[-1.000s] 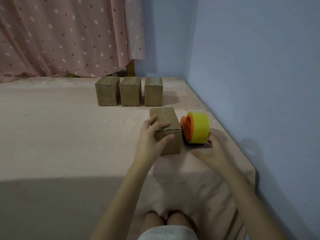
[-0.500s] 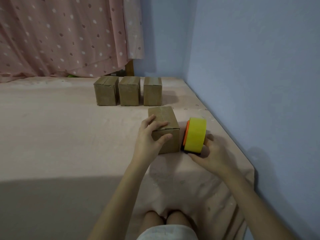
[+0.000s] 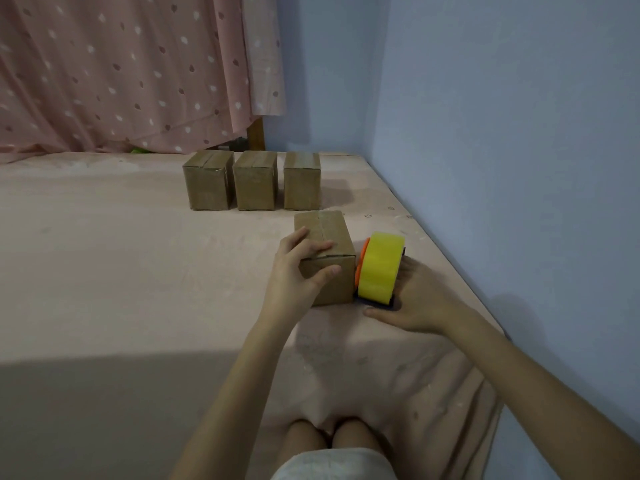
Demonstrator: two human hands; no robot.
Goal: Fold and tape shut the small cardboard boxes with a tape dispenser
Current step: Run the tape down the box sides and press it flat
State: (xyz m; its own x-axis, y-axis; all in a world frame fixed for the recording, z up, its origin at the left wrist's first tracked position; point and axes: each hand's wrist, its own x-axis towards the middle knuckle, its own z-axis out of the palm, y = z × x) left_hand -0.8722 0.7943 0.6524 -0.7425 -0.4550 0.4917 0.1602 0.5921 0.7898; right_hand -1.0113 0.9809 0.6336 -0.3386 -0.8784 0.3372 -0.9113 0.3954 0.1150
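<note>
Tape dispenser (image 3: 378, 270) now against box (image 3: 327, 258)

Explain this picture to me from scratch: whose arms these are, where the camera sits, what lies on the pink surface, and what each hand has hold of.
There is no machine here. A person wears a camera on the head, so you look forward and down along their own arms; their knees show at the bottom edge. The surface is a pink sheet. At the back stand three closed cardboard boxes in a row. Nearer lies a fourth box; the left hand grips its near end. Right beside it stands a tape dispenser with a yellow roll, and the right hand is around its far side, fingers mostly hidden. A spotted curtain hangs behind.
</note>
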